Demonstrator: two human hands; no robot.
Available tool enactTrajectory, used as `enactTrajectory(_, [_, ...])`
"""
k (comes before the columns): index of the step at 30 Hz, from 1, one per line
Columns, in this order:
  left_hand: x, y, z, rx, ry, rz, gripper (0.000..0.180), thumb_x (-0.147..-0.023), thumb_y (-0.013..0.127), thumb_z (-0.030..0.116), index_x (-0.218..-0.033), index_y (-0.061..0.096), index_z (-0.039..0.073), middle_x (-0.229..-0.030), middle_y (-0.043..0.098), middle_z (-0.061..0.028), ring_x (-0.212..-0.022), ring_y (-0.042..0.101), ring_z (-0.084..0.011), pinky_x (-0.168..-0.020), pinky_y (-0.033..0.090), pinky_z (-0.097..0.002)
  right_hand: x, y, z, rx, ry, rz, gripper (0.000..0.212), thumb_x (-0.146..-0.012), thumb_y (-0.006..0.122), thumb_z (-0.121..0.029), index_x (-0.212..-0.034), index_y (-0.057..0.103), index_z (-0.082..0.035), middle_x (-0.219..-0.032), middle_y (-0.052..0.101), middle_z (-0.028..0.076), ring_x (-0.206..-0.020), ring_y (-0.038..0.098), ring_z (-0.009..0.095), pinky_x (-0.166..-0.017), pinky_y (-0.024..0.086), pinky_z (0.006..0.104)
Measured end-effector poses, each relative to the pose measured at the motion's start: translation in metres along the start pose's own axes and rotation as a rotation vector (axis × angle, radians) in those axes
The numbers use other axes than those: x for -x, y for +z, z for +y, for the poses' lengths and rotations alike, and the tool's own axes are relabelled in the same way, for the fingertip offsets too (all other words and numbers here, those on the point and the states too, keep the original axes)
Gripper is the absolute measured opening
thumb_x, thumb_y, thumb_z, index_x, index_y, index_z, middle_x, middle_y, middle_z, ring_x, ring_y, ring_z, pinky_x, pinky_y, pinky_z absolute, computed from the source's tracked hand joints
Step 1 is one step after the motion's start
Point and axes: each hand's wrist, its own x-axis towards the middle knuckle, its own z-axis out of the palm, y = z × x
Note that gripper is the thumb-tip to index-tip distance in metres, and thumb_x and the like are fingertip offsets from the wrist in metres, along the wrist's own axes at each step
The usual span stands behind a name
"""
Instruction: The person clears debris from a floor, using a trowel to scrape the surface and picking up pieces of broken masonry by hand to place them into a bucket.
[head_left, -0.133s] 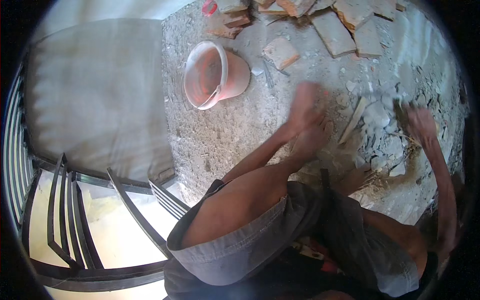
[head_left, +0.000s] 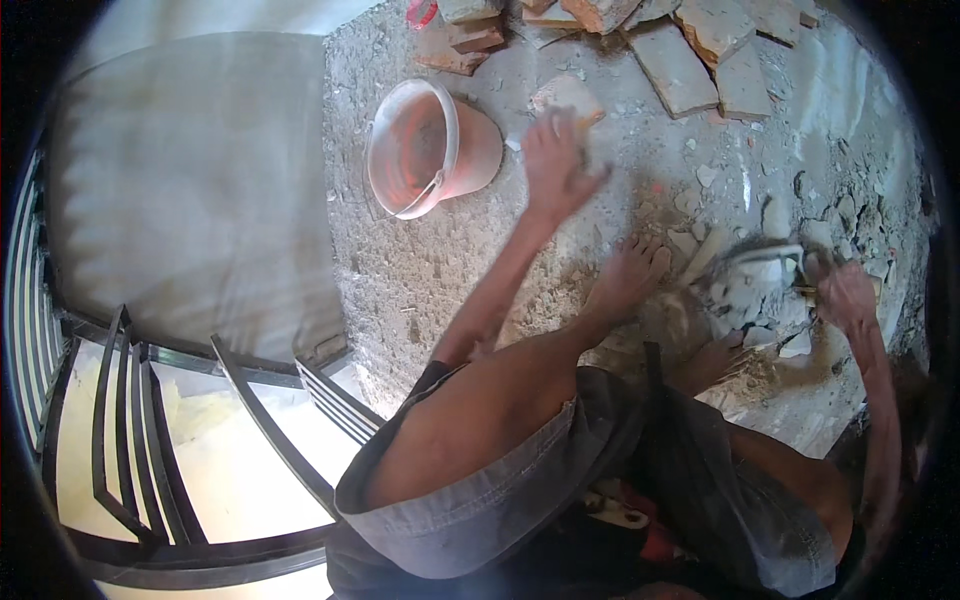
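Observation:
My left hand (head_left: 556, 170) is raised over the floor with its fingers spread and nothing in it. Its fingertips overlap the near edge of a broken tile piece (head_left: 568, 92) in the view; whether they touch it I cannot tell. At the right, my right hand (head_left: 845, 295) is closed around the wooden handle of a trowel (head_left: 775, 252). The trowel's pale metal neck curves leftward, and its blade is blurred over a heap of grey rubble (head_left: 797, 343). Beside that heap, near my bare foot (head_left: 632, 272), lies a narrow wooden strip (head_left: 705, 254).
A whitish bucket (head_left: 477, 150), reddish inside, stands left of my left hand. Broken tile slabs (head_left: 672, 70) and brick pieces are piled at the far side. Black metal railing (head_left: 265, 420) runs along the lower left, beside a grey flat surface (head_left: 195, 190). Loose chips litter the floor.
My left hand has swung away from my foot, up and left to the tile piece, and its fingers now show spread. My right hand has moved slightly nearer with the trowel.

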Motion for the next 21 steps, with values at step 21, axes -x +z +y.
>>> enactTrajectory(21, [0.006, 0.059, 0.061, 0.034, 0.138, -0.081, 0.09, -0.046, 0.078, 0.059, -0.102, 0.048, -0.005, -0.097, 0.044, -0.0175, -0.092, 0.045, -0.0315, -0.081, 0.036, -0.0426, 0.014, 0.056, 0.043, -0.623, 0.349, 0.238, 0.054, -0.076, 0.052, -0.018, -0.127, 0.049, 0.002, -0.125, 0.053, 0.023, -0.116, 0.049, 0.038, -0.099, 0.038, 0.0393])
